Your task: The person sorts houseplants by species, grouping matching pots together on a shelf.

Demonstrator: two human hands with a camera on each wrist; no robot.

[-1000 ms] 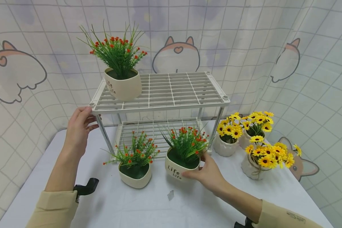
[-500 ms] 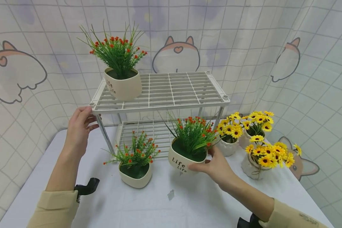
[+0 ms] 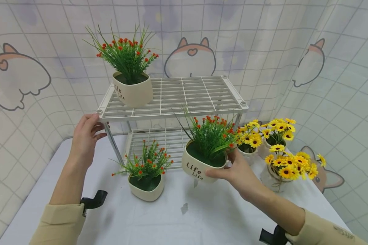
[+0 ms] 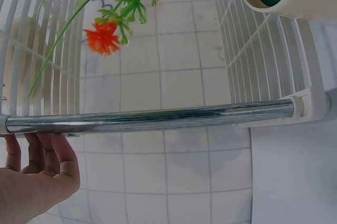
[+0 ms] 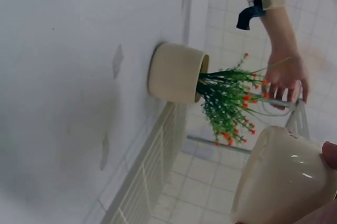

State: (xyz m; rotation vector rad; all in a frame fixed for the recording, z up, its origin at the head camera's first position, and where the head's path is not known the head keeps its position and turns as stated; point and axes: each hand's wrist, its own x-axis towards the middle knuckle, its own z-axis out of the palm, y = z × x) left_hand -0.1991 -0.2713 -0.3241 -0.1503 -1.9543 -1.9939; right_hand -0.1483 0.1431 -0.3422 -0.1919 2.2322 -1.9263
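Observation:
My right hand (image 3: 243,175) pinches the rim and side of a cream pot (image 3: 203,166) lettered "Life", with red-flowered greenery, lifted above the table in front of the white two-tier rack (image 3: 193,114). The right wrist view shows that pot (image 5: 287,176) close up, with only parts of the hand at its edge. My left hand (image 3: 85,139) grips the rack's upper front-left corner; in the left wrist view its curled fingers (image 4: 50,155) lie by the metal post (image 4: 158,119). A second red-flowered pot (image 3: 146,189) stands on the table before the lower shelf.
A third red-flowered pot (image 3: 133,92) stands on the left of the top shelf. Several white pots of yellow flowers, one at the front (image 3: 273,178), stand right of the rack on the white-covered table (image 3: 147,224). A patterned curtain hangs behind.
My right hand has raised the lettered pot off the table and moved it slightly right and toward the rack's upper level. The left hand has stayed on the rack's corner.

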